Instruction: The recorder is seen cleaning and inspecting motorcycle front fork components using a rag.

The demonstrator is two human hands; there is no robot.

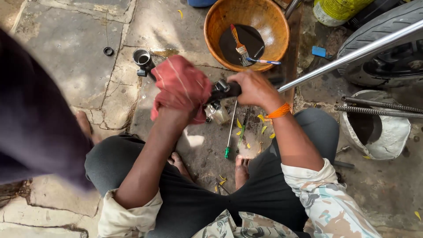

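My left hand (178, 112) is wrapped in a red cloth (181, 83) and presses it against the dark end of a fork part (222, 90). My right hand (254, 90) grips that same part where a long shiny metal tube (352, 55) leaves it toward the upper right. An orange thread band (279, 111) circles my right wrist. I squat on a stone floor with both bare feet under the part.
An orange bowl (216, 17) of black oil holds a paintbrush (239, 44). A green-handled screwdriver (229, 132) lies between my feet. A black metal sleeve (142, 58) and a small ring (108, 51) lie to the left. A grey tub (387, 132) with springs (379, 110) and a tyre (379, 31) sit right.
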